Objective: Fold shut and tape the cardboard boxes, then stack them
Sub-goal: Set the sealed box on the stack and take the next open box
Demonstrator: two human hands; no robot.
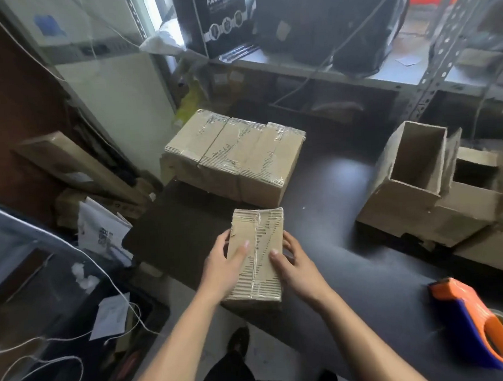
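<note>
Cardboard box (255, 255), already folded shut and taped along its top seam, sits near the front edge of the dark counter (350, 243), held from both sides. The left hand (224, 268) wraps its left wall with the thumb laid flat across the lid, and the right hand (297, 265) does the same on the right wall, its thumb resting on the lid beside the tape line; on both hands the fingers are curled loosely round the box rather than clenched, so each hand is gripping it with a moderate spread. Just behind it, a row of three taped boxes (236, 159) stands side by side on the counter, touching one another. The step in hand looks like stacking, and doing it well likely means lifting the box level with even pressure from both palms, carrying it straight forward, and setting it square on top of that row so its edges line up and it does not overhang. Squeezing too hard could buckle the worn corrugated walls. To the right, well apart, open boxes (427, 191) wait with their flaps still up, and an orange and blue tape dispenser (476, 326) lies at the near right corner of the counter, untouched by either hand.
</note>
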